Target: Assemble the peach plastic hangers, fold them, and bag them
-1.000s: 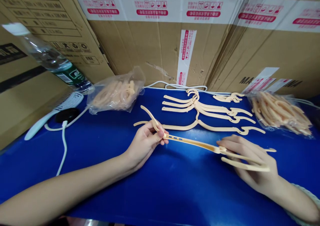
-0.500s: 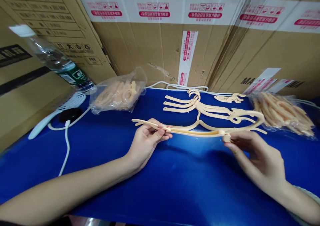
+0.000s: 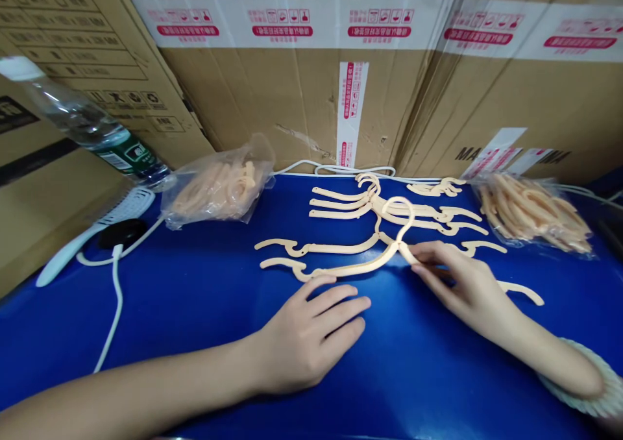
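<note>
A cream plastic hanger (image 3: 341,270) lies unfolded on the blue tabletop (image 3: 204,310), its hook curling up at the middle. My right hand (image 3: 462,284) pinches the hanger at the base of that hook. My left hand (image 3: 311,333) rests flat on the table just in front of the hanger's left arm, fingers stretched out and holding nothing. Behind it lies another unfolded hanger (image 3: 316,246), and further back a row of several more hangers (image 3: 389,207).
Cardboard boxes (image 3: 311,70) wall off the back. A clear bag of cream parts (image 3: 214,183) lies at the back left, another bag (image 3: 533,213) at the right. A water bottle (image 3: 82,128), a white handheld fan (image 3: 92,229) and a white cable (image 3: 114,284) sit at the left.
The hanger was held stretched between both hands above the table; now it lies on the table. My left hand let go and moved down flat; my right hand shifted left to the hook.
</note>
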The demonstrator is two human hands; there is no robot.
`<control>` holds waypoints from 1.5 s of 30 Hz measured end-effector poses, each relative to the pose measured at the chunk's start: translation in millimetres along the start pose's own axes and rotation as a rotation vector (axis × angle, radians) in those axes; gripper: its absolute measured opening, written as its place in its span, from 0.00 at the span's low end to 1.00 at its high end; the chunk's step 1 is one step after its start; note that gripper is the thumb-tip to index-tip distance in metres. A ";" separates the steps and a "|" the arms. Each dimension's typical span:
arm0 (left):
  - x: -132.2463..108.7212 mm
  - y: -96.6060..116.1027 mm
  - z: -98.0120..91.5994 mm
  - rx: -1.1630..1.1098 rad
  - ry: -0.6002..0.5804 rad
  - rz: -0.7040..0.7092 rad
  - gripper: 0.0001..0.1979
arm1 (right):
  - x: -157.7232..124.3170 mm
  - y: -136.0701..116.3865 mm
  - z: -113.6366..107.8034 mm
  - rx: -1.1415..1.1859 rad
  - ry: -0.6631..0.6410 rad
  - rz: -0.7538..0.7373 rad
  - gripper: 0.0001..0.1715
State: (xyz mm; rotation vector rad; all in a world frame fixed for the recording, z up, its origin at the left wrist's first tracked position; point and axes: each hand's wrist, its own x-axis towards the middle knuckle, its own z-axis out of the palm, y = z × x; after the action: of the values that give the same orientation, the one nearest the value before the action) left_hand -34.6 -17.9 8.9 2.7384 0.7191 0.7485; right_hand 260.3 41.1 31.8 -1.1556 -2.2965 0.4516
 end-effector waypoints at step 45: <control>-1.0 -19.6 11.2 0.001 0.131 -0.184 0.12 | 5.7 17.4 -12.1 -0.085 0.006 -0.114 0.16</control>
State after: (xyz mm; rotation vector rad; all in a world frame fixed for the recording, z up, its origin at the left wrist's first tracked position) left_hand -37.4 -2.4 -7.3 2.5969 0.9839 0.8906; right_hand 275.7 56.5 34.4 -1.0566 -2.3818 0.3104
